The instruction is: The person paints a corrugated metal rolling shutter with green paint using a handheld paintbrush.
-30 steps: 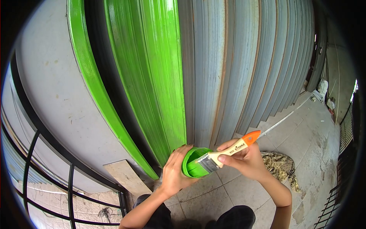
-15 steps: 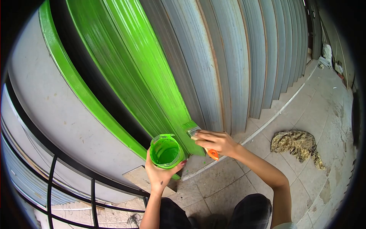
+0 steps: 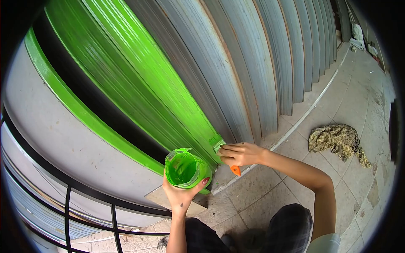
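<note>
My left hand point(image 3: 182, 195) is wrapped round a cut plastic container of green paint point(image 3: 185, 169), its open top facing me and its rim ragged. In my right hand point(image 3: 240, 154) is a paintbrush point(image 3: 236, 170) with an orange handle, most of which my fingers cover. The brush's green-coated bristles touch the lower end of a green-painted strip of the folding metal shutter point(image 3: 168, 84). Wet shine shows along that strip. Right beside it the shutter's folds are bare grey metal with rusty edges.
A crumpled, stained cloth point(image 3: 337, 141) lies on the dirty tiled floor point(image 3: 261, 196) to the right. A pale floor track point(image 3: 291, 131) runs below the shutter. Black metal bars point(image 3: 67, 206) stand at lower left, near a white wall panel point(image 3: 63, 109).
The brush has moved slightly down the green strip toward its lower end. My view has shifted a little, and the paint container stays in my left hand.
</note>
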### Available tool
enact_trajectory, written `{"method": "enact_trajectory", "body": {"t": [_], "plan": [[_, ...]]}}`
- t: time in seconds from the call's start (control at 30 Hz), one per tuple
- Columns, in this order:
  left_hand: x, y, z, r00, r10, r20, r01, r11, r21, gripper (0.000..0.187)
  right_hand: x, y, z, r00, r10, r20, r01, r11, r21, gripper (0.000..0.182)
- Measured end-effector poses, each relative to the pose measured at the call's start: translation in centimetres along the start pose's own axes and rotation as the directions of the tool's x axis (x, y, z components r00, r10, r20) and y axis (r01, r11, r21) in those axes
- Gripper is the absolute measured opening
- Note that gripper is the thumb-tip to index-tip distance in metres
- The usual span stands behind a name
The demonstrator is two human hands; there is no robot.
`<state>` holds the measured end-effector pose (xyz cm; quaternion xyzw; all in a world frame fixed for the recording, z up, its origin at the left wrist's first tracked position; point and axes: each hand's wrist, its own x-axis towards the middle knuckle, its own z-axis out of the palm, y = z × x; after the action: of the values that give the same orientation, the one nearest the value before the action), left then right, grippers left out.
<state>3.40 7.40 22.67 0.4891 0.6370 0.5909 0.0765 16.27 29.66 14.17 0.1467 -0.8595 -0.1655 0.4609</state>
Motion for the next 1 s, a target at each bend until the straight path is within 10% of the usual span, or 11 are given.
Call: {"method": "enact_trajectory", "body": {"t": [0.3, 0.6, 0.83, 1.0], "plan": [[0.5, -0.5, 0.6, 1.0, 0.0, 0.026, 0.001, 0.999, -0.053, 0.068, 7.7, 5.7, -4.3, 0.95, -0.031, -0.311, -0.025, 0.984, -0.174, 0.01], [0.4, -0.3, 0.3, 1.0, 0.02, 0.009, -0.02, 0.999, -0.032, 0.071, 3.3, 2.4, -1.3, 0.999, 0.004, 0.047, -0.002, 0.999, -0.032, 0.014], [0.8, 0.0, 1.0, 0.998, 0.041, -0.045, -0.042, 0.998, -0.038, 0.072, 10.4, 6.4, -6.0, 0.958, 0.059, -0.281, -0.107, 0.981, -0.161, 0.021], [0.8, 0.2, 0.6, 0.997, 0.047, -0.064, -0.049, 0.998, -0.037, 0.072, 2.9, 2.0, -1.7, 0.996, 0.054, 0.071, -0.048, 0.996, -0.079, 0.018]]}}
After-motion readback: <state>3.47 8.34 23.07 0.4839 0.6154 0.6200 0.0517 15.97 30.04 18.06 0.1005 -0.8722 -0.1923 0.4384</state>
